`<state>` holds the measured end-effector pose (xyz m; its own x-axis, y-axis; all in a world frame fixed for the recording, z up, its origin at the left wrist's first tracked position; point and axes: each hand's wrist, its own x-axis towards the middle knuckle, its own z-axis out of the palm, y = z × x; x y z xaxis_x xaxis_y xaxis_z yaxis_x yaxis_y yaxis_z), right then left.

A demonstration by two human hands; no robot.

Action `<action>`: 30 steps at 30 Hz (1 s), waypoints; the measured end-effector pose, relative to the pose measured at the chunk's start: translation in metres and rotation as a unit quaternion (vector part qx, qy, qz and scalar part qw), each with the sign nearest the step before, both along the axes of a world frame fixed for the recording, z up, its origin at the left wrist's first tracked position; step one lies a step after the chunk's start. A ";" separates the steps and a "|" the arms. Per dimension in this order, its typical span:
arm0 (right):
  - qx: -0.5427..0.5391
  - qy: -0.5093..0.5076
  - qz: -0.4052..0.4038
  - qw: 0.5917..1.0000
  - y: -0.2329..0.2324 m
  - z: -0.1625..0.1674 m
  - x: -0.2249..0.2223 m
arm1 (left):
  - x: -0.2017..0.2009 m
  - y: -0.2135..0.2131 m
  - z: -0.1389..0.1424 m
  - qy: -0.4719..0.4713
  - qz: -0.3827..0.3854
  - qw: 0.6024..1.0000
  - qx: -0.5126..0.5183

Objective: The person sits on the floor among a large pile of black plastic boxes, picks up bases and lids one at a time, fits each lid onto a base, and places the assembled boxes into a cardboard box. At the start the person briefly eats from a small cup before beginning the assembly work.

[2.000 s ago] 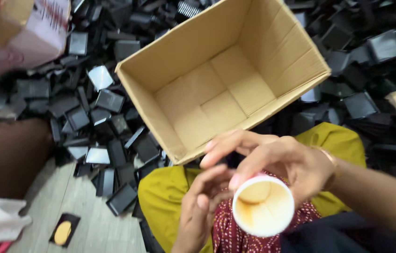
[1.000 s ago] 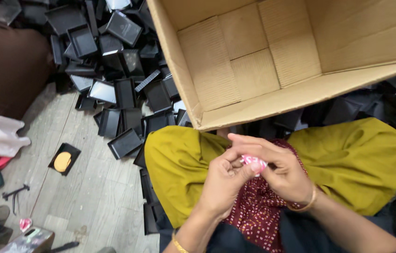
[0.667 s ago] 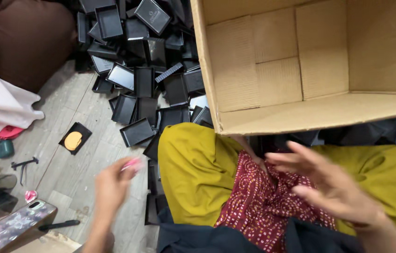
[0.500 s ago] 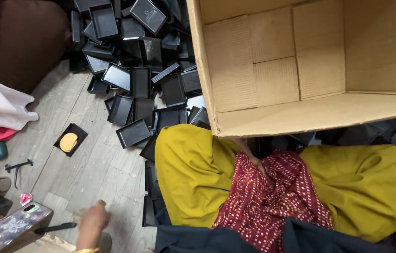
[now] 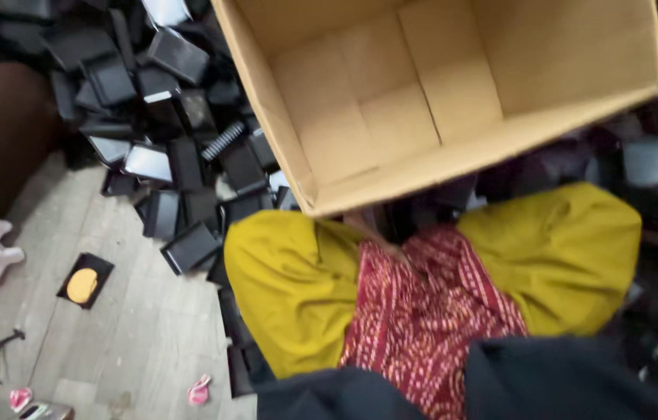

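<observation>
Neither your left hand nor your right hand was in view at this moment, so I cannot tell whether your fingers were apart, together or closed on anything.

You sat with your knees in yellow trousers [image 5: 290, 288] and a red patterned cloth [image 5: 430, 311] across your lap. Just beyond your knees stood the open cardboard box [image 5: 484, 144], its near wall touching or just above your lap and its bottom bare as far as it showed. To your left of the box lay the heap of black cases [image 5: 181, 117], tumbled at all angles, some with pale insides turned up.

One open black case with a yellow disc [image 5: 84, 280] lay apart from the heap on the grey plank floor [image 5: 127, 334]. A pink scrap [image 5: 199, 390] lay on the floor near your left knee.

As I judge it, you were between handlings, with nothing being lifted or set down. Any reach toward the heap would call for picking a single case free of its overlapping neighbours.
</observation>
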<state>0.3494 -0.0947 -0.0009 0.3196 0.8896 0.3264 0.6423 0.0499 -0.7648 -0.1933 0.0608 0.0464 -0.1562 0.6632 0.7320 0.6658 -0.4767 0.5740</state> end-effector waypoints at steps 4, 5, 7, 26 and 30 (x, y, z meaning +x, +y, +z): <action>0.012 -0.008 -0.004 1.000 -0.010 -0.004 0.014 | 0.008 -0.006 -0.038 -0.020 -0.042 0.998 -0.043; 0.013 -0.012 -0.002 1.000 -0.011 -0.005 0.016 | 0.005 -0.009 -0.044 -0.025 -0.054 0.997 -0.052; 0.016 -0.020 -0.005 1.000 -0.012 -0.001 0.021 | 0.006 -0.013 -0.046 -0.035 -0.070 0.995 -0.068; 0.032 -0.074 -0.020 0.997 -0.019 0.027 0.058 | 0.055 0.005 -0.051 -0.064 -0.059 0.993 -0.085; 0.026 -0.090 -0.042 0.995 -0.015 0.033 0.061 | 0.053 0.004 -0.042 -0.058 -0.068 0.994 -0.062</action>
<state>0.4104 -0.1098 0.0322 0.3233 0.8428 0.4302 0.7725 0.0275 -0.6344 -0.1406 0.0643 0.0045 -0.1380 0.7681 0.6253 0.5265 -0.4778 0.7032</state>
